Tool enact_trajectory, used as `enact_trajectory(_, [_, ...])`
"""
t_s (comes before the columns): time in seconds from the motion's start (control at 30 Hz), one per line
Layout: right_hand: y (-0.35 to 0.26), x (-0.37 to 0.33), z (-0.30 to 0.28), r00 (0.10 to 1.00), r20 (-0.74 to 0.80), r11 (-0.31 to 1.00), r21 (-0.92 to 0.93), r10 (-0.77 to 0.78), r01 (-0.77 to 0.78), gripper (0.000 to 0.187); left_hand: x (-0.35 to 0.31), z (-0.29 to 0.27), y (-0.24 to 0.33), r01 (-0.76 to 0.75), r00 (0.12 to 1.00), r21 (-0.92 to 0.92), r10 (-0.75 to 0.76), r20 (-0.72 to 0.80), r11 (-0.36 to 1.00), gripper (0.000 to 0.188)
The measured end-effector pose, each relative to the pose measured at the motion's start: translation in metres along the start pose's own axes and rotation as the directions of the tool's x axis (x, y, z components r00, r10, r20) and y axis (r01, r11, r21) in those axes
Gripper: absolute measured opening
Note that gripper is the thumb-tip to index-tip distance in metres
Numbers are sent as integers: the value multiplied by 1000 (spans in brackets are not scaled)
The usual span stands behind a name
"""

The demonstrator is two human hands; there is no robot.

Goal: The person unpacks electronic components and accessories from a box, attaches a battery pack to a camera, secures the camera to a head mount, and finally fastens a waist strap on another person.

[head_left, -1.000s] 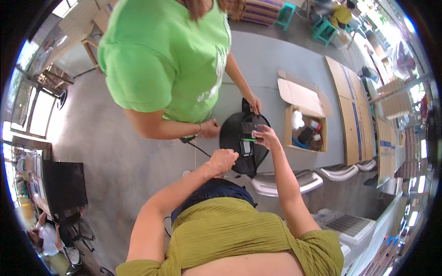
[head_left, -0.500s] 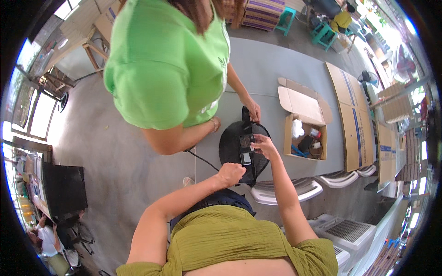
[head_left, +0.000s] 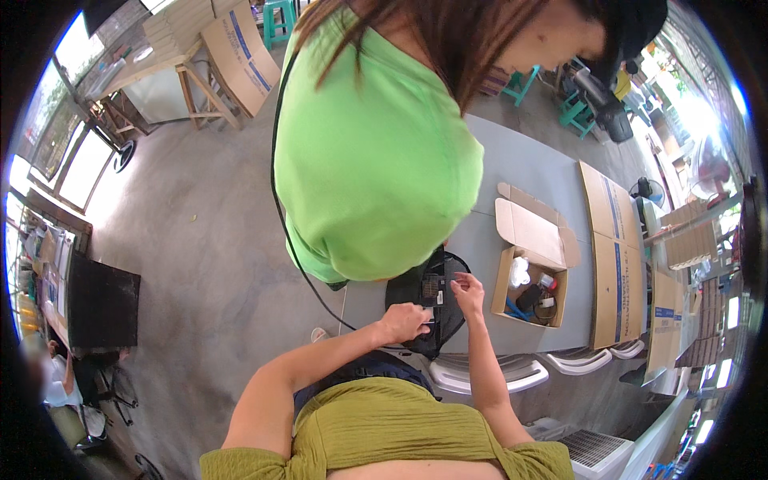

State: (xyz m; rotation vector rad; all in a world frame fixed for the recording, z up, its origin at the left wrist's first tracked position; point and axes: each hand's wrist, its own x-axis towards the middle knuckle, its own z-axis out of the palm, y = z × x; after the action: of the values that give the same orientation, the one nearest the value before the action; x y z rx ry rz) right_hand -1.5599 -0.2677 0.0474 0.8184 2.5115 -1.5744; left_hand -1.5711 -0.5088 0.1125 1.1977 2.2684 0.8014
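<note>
A round black mesh bag (head_left: 420, 340) lies at the near edge of the grey table, with a small dark device (head_left: 433, 290) on top that has a ribbed face and a pale label. My left hand (head_left: 406, 322) is closed at the bag's near left side, beside a pale rectangular piece; its fingertips are partly hidden, so what they grip is unclear. Over the bag's right side, my right hand (head_left: 468, 293) has its fingers apart next to the device. A co-worker in a green shirt (head_left: 384, 152) leans over the bag's far side and hides part of it.
Right of the bag stands an open cardboard box (head_left: 502, 280) holding small items. Flattened cardboard (head_left: 614, 256) lies beyond it. White chairs (head_left: 488, 373) line the table's near edge. A black cable (head_left: 282, 204) runs down the co-worker's back toward the bag.
The co-worker has leaned down and to the right across the table, now covering their own hands and the bag's far part. My right hand's fingers have shifted slightly at the device.
</note>
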Motion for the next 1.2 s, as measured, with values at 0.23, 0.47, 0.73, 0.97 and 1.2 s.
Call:
enact_trajectory(0.23, [-37, 2, -1, 938, -305, 693, -713, -167, -108, 37, 41, 14, -36, 109, 861, -116, -152, -485, 987, 33])
enact_trajectory(0.47, [-41, 3, -4, 913, -204, 797, -577, -353, 179, 14, 65, 9, -48, 181, 903, -186, -238, -357, 966, 50])
enact_trajectory(0.73, [-43, -7, 4, 898, -301, 875, -458, -322, 161, 8, 68, -4, -45, 282, 904, -217, -334, -267, 935, 49])
enact_trajectory(0.97, [-44, -7, 11, 927, -260, 857, -504, -270, 108, 11, 57, 2, -55, 499, 817, -226, -541, -201, 837, 43])
enact_trajectory(1.2, [-44, -12, 14, 960, -164, 874, -469, -226, 125, 21, 43, 13, -55, 469, 844, -295, -521, -128, 832, 56])
